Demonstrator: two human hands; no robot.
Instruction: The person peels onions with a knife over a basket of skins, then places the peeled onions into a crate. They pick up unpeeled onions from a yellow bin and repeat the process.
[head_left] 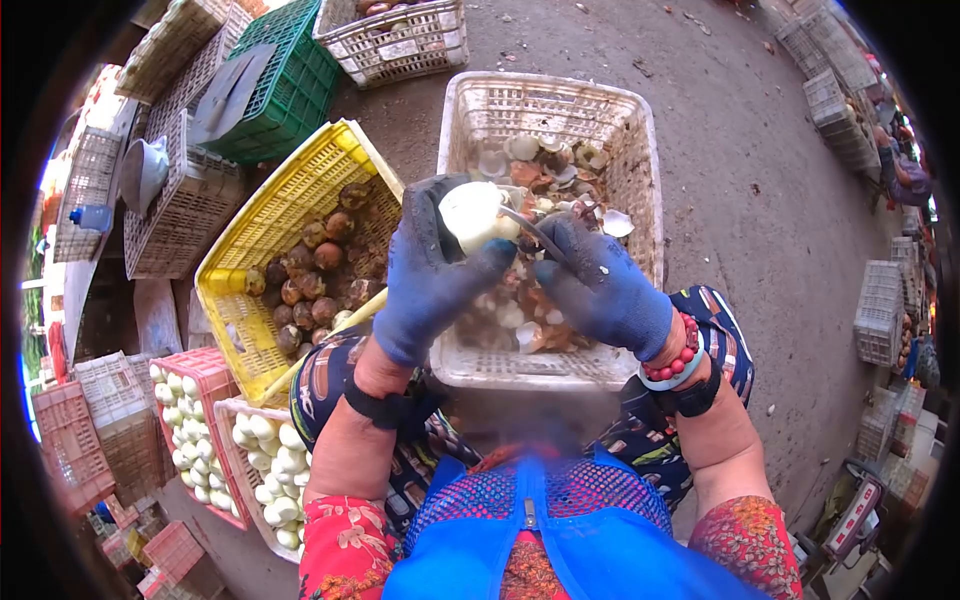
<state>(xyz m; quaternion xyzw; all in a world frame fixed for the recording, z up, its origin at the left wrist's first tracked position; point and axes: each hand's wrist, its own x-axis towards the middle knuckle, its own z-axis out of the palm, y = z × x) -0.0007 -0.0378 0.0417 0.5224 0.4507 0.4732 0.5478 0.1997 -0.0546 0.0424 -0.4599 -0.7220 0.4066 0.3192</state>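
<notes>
Watching through the head camera, I have the left hand [425, 275], in a blue fabric glove with dark, dirty fingers, curled part-way round a pale, rounded, peeled bulb [472, 215]. The bulb sits at the fingertips, just beyond the thumb and on the side facing the other hand.

The right hand [615, 290], gloved alike, is closed on a thin, curved, dark metal blade [537, 234]; its fingers hide the grip. The relation I judge decisive is the blade's long axis: it runs from the right hand's fingers away and leftward, its end meeting the bulb's right side. I cannot tell whether it cuts in. The left hand is nearer the bulb; the right reaches it only through the blade.

Beneath both hands lies a white slatted plastic crate [545, 82] with brown and pale peelings [530, 338]. Its near rim is on my side of the hands, its far wall well beyond them. Just left of the left hand, a yellow plastic crate [280, 185] of round brown bulbs [318, 258] limits sideways room; right of the right hand, past the crate's edge, grey pavement [760, 250] leaves more.
</notes>
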